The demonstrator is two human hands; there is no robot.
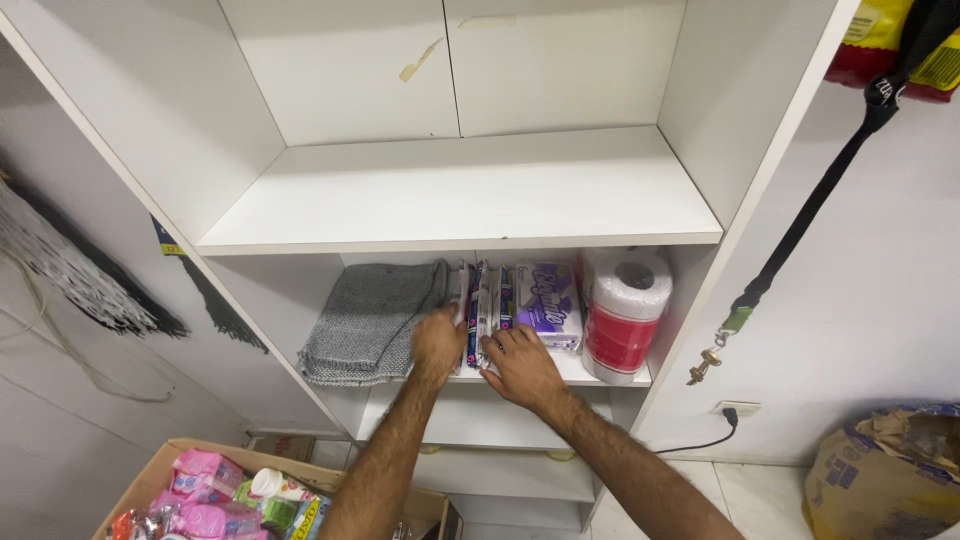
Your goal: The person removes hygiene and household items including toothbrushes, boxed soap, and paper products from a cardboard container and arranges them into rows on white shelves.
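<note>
1. Both hands are on the middle shelf (620, 378) of the white cabinet, centre of the frame. The thin upright packets (480, 312) stand on edge right between them, long axis running front to back into the shelf.
2. The left hand (438, 342) sits on the packets' left side, fingers together and pressed flat against the outer one, not wrapped round anything.
3. The right hand (520, 362) is at the front right, fingers spread a bit, tips touching the packets' lower front edges. Both hands look about equally close.
4. Just left: a folded grey knit cloth (372, 322), touching the left hand.
5. Just right: a purple and white wrapped pack (548, 302), then a white paper roll in red wrap (625, 315) standing upright.
6. Lower left: a cardboard box (160, 465) of pink packets (205, 478).
7. Lower right corner: a brown paper sack (885, 470). Upper right: a black strap (800, 225) hanging down with a brass clip.
</note>
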